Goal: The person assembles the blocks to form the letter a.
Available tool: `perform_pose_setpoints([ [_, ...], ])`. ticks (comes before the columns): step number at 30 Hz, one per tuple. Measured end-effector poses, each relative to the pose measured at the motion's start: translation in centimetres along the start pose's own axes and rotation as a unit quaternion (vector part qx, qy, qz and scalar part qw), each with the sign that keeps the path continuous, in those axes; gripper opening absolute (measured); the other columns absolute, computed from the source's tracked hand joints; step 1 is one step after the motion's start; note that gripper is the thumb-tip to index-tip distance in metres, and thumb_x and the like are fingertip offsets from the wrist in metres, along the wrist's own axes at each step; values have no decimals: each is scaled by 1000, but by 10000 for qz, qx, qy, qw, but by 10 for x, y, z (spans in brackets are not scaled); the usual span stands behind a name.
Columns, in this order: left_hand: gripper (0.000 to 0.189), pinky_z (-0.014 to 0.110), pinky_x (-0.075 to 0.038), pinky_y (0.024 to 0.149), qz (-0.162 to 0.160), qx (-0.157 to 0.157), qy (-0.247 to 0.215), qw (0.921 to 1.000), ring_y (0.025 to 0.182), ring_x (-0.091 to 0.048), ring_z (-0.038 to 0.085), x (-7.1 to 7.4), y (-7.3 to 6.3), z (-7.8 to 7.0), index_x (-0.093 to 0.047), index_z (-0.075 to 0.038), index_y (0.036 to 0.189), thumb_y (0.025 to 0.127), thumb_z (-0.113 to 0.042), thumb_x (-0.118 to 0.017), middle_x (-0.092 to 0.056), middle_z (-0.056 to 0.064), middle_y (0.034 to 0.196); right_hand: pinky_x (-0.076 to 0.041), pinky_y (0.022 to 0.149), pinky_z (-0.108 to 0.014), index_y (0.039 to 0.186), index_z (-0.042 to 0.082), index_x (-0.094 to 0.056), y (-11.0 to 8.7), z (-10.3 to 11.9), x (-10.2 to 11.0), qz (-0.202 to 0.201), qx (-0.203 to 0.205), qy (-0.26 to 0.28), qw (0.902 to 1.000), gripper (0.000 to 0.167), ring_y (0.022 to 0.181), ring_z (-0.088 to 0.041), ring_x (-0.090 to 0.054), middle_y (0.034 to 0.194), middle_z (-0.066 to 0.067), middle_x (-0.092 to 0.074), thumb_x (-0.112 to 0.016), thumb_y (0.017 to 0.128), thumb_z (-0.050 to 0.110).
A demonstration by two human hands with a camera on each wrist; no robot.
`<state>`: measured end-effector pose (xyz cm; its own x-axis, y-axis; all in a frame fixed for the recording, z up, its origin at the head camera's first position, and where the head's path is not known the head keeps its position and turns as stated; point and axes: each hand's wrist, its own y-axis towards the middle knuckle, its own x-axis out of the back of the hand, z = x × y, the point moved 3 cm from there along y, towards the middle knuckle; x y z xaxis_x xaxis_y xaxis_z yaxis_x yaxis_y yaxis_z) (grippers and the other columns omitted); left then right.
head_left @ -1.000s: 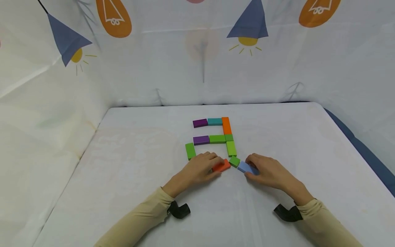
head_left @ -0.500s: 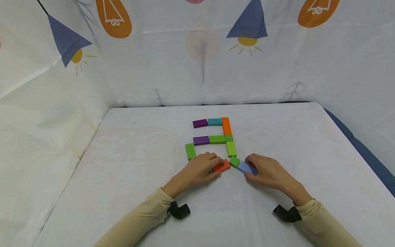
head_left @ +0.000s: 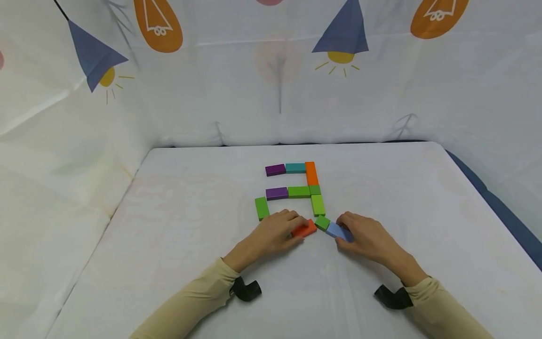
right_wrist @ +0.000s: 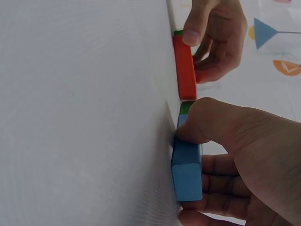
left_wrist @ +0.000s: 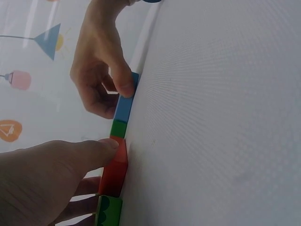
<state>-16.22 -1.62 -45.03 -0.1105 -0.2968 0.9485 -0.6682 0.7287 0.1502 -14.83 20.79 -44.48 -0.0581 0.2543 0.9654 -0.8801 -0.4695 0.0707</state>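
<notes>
My left hand (head_left: 273,231) grips a red-orange block (head_left: 306,229) between thumb and fingers, flat on the table. My right hand (head_left: 369,237) pinches a light blue block (head_left: 338,230), its thumb on the near side and fingers on the far side. Between these two lies a small green block (head_left: 322,222), touching the blue one's end. In the left wrist view, a green block (left_wrist: 109,211) stands at the other end of the red-orange block (left_wrist: 114,172). The right wrist view shows the square end of the blue block (right_wrist: 187,182).
Beyond my hands, the blocks form a bent line on the white table (head_left: 190,197): purple (head_left: 275,170), teal (head_left: 295,168), orange (head_left: 311,173) and several green and violet ones. One green block (head_left: 262,208) lies just past my left fingers. A printed white cloth (head_left: 237,94) hangs behind.
The right wrist has shifted very slightly toward the near edge. Both hands keep their grip, and the blocks show no clear movement.
</notes>
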Motion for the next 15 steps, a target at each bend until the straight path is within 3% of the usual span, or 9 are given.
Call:
perform_pose_setpoints([
  [15, 34, 24, -50, 83, -76, -37, 19, 10000, 100, -57, 12, 3, -2, -2, -60, -19, 121, 90, -32, -62, -63, -3, 110, -47, 65, -25, 104, 8, -64, -2, -5, 8, 340, -7, 330, 9989, 35, 73, -5, -51, 85, 7, -60, -75, 79, 31],
])
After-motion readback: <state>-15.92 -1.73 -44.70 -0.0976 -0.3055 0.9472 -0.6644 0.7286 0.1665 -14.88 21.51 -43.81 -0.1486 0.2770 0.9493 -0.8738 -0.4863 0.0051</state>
